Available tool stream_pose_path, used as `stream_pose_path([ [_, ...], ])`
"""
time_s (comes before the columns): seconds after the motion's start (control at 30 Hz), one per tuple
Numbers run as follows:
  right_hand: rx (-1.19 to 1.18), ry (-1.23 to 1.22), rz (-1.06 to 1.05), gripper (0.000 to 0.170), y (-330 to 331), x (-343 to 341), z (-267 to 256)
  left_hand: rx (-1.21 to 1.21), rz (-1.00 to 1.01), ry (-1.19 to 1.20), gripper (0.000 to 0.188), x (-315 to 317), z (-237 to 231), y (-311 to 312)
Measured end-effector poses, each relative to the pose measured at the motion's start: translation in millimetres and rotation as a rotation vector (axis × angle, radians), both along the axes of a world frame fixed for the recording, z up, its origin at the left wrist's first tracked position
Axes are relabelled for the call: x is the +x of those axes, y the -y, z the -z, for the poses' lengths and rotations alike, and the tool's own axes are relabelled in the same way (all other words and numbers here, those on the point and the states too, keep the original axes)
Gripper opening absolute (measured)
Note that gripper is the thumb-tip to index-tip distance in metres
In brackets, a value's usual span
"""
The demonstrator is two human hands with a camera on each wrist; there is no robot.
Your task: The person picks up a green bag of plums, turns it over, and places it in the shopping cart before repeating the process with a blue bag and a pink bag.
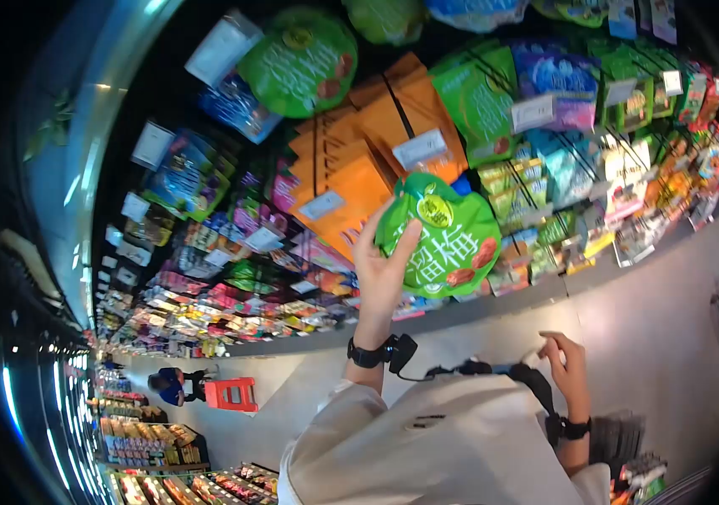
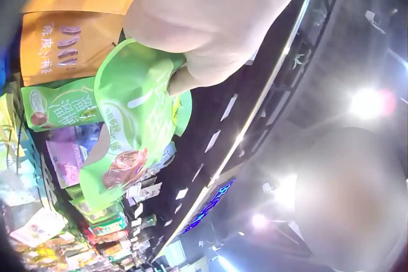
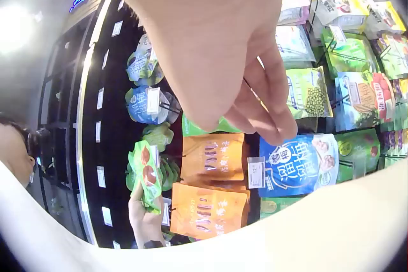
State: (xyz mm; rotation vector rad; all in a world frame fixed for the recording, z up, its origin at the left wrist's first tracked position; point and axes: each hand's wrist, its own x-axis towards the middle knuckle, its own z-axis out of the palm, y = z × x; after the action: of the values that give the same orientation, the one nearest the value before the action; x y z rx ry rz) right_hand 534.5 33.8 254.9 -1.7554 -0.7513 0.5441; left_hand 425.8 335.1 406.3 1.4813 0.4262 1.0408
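- Display rack [image 1: 536, 297]: the largest thing in the room, hung with rows of packets; the orange packets [image 1: 334, 189] serve as landmark.
- Pale floor [image 1: 612, 311]: extends beyond the rack's edge, on the wearer's side of the orange packets.
- Second person [image 1: 172, 385]: a dark-clothed figure, well apart from the orange packets, beside a red cart [image 1: 233, 394].
- Orange packets: hang in overlapping layers, with green packets [image 1: 477, 101] just beside them.
- Green bag [image 1: 443, 248]: printed with white characters and reddish-brown fruit; held up in front of the orange packets, covering part of them in the head view.
- Left hand [image 1: 384, 268]: in front of the orange packets, closed on one edge of the green bag, thumb across the printed face, other fingers partly hidden behind.
- Right hand [image 1: 568, 369]: well apart from the orange packets, fingers loosely bent and partly spread, with nothing in their hold.
- Black wristbands [image 1: 368, 355]: one on each wrist, farther from the orange packets than the hand it adjoins.
- Price tag [image 1: 420, 150]: a white label in front of the orange packets.
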Motion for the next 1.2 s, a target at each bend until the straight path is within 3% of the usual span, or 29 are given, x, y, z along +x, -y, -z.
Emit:
stream_pose_path([
  [0.07,0.024,-0.006,0.026,0.022,16,22,6,0.103,-0.115,-0.004,0.039,7,-14,0],
  [0.2,0.08,-0.118,0.009,0.023,39,66,24,0.075,-0.085,-0.101,0.041,16,-50,27],
  [0.3,0.324,-0.03,-0.039,0.045,33,88,17,0.297,0.086,-0.437,0.043,29,-21,56],
  [0.33,0.344,-0.076,-0.148,0.068,31,97,4,0.362,0.224,-0.533,0.043,42,-15,71],
  [0.37,0.38,-0.04,-0.194,0.071,25,102,-1,0.479,0.288,-0.598,0.041,52,0,88],
  [0.4,0.413,-0.005,-0.236,0.073,21,106,-6,0.26,0.562,-0.577,0.041,64,17,96],
  [0.43,0.442,0.032,-0.274,0.076,18,106,-9,0.221,0.632,-0.568,0.041,75,27,110],
  [0.47,0.443,-0.052,-0.206,0.069,17,105,-7,0.179,0.704,-0.555,0.042,83,37,123],
  [0.57,0.394,-0.336,-0.029,0.054,12,108,-9,0.091,0.781,-0.487,0.066,93,53,125],
  [0.67,0.388,-0.272,0.12,0.034,13,108,-16,0.124,0.717,-0.354,0.079,105,55,124],
  [0.77,0.377,-0.176,0.226,0.021,10,99,-28,-0.05,0.76,-0.343,0.085,111,50,121],
  [0.8,0.374,-0.163,0.23,0.021,7,97,-28,-0.199,0.741,-0.339,0.082,113,52,119],
  [0.87,0.441,-0.118,0.285,0.012,-10,91,-24,-0.111,0.76,-0.341,0.076,111,49,107],
  [0.9,0.382,-0.128,0.209,0.008,-8,93,-20,-0.062,0.754,-0.341,0.073,107,44,97],
  [0.93,0.337,-0.134,0.081,0.007,-13,100,-15,0.202,0.637,-0.447,0.067,88,17,77],
  [0.97,0.279,-0.134,-0.019,0.008,-14,104,-11,0.3,0.556,-0.411,0.063,74,2,61],
  [1.0,0.371,-0.029,-0.012,0.021,-24,101,-8,0.296,0.433,-0.355,0.063,57,-14,49],
  [1.07,0.311,-0.077,-0.021,0.027,-31,101,-13,0.151,0.148,-0.218,0.06,24,-40,26],
  [1.17,0.262,-0.095,-0.014,0.038,-40,102,-12,0.095,-0.093,0.22,0.055,11,-81,-15],
  [1.2,0.256,-0.096,-0.013,0.043,-43,102,-9,0.076,-0.257,0.231,0.064,11,-91,-28],
])
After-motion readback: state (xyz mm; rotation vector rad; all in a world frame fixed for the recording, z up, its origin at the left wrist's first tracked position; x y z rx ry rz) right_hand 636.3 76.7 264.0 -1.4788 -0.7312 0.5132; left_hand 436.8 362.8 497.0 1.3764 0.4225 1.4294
